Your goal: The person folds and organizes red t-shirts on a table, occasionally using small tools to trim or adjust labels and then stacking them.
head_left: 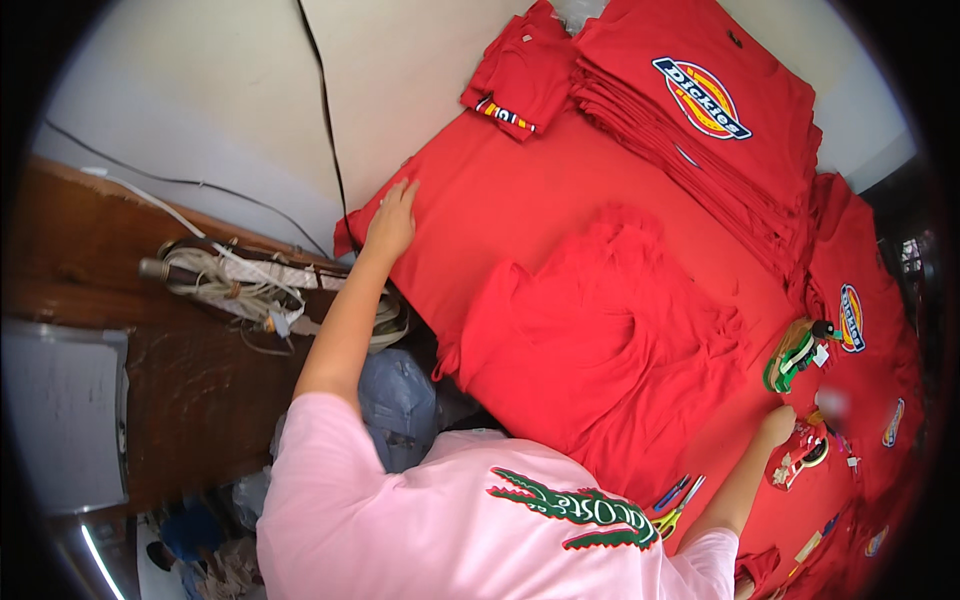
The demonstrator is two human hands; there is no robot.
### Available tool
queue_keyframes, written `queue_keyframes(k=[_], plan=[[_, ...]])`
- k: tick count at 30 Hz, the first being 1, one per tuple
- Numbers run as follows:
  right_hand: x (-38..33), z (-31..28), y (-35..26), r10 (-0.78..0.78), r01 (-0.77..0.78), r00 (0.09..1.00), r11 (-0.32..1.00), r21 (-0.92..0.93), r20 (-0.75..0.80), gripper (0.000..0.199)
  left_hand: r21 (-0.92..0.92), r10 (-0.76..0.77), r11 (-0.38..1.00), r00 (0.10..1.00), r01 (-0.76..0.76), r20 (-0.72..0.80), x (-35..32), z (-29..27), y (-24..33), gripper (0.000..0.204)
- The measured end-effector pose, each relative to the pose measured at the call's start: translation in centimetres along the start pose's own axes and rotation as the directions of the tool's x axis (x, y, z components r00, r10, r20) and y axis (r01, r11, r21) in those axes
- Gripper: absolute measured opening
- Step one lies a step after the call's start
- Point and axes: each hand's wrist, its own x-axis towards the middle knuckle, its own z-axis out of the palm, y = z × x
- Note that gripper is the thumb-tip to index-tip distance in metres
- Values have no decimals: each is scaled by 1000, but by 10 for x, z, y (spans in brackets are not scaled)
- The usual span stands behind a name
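Note:
My left hand (393, 222) lies with its fingers stretched out on the far left corner of a flat red cloth (560, 190) that covers the table. Between my arms a crumpled red garment (600, 340) is heaped on that cloth. My right hand (777, 426) is closed at the right, beside a red tape dispenser (803, 458); whatever its fingers may hold is hidden. Just beyond it stands a green tape dispenser (790, 357). Yellow-handled scissors (668, 522) and a blue pen-like tool (671, 493) lie near my right forearm.
A tall stack of folded red shirts (700, 130) stands at the back, with a smaller folded red shirt (520, 75) to its left. More printed red shirts (855, 290) lie along the right. Coiled cables (225, 275) hang at the left, and a black cord (325, 100) runs down the wall.

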Motion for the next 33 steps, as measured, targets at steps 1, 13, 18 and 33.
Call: queue_keyframes(k=[1, 13, 18, 33], plan=[[-4, -1, 8, -9, 9, 999, 1000, -1, -34, 26, 6, 2, 1000, 999, -1, -33, 30, 19, -10, 60], [-12, -1, -22, 375, -215, 906, 807, 550, -196, 16, -94, -114, 991, 976, 98, -185, 91, 113, -144, 37], [-26, -20, -36, 275, -122, 922, 875, 469, -273, 13, 120, -58, 990, 990, 74, -131, 104, 85, -93, 23], [-7, -88, -289, -33, 303, 937, 570, 764, -347, 12, -282, 93, 858, 409, 429, 908, -116, 26, -61, 16]])
